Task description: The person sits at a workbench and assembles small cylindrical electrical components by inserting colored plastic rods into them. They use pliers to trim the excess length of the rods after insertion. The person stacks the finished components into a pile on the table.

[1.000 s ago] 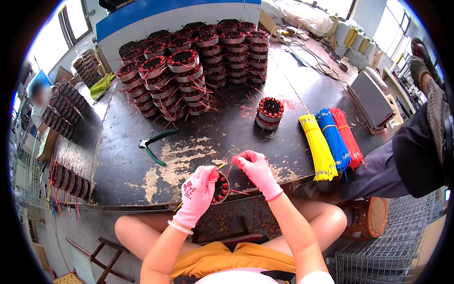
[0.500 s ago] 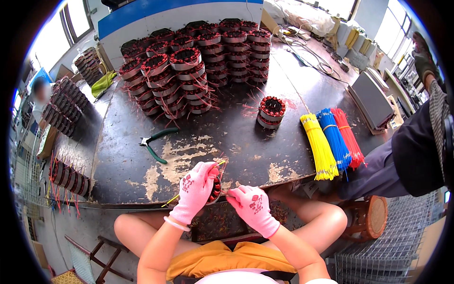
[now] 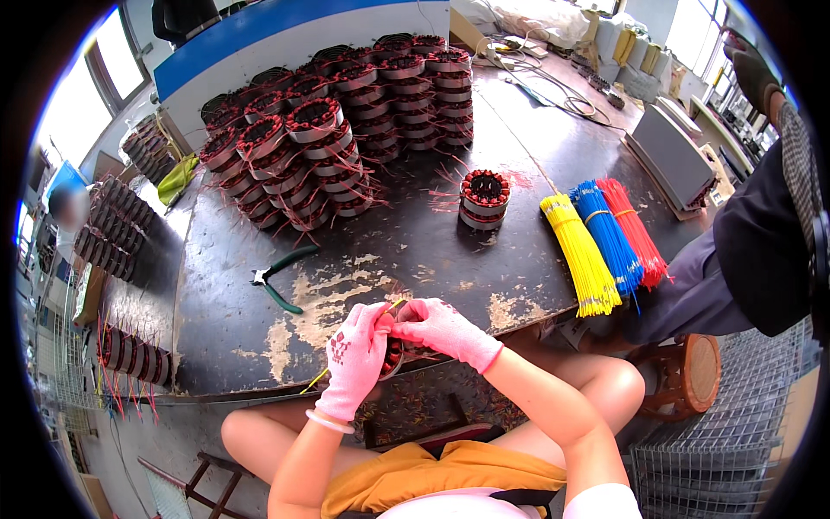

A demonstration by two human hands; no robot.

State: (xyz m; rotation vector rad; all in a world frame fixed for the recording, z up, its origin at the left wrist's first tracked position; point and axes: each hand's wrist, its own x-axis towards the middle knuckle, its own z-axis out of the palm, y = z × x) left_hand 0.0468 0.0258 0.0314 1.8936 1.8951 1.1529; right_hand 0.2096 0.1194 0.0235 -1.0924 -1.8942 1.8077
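I sit in what looks like an electric-motor workshop. Stacked motor stators (image 3: 320, 151) with red windings crowd the far side of my scuffed black workbench (image 3: 406, 233), and a stator row (image 3: 134, 356) trailing loose leads sits at the left. To the right lie bundled yellow wires (image 3: 581, 255), blue wires (image 3: 607, 235) and red wires (image 3: 635, 233); green-handled cutting pliers (image 3: 264, 276) rest left of the middle. My left hand (image 3: 353, 350) and right hand (image 3: 450, 333) wear pink work gloves. Coloured scraps (image 3: 417, 394) litter the ground under the near edge.
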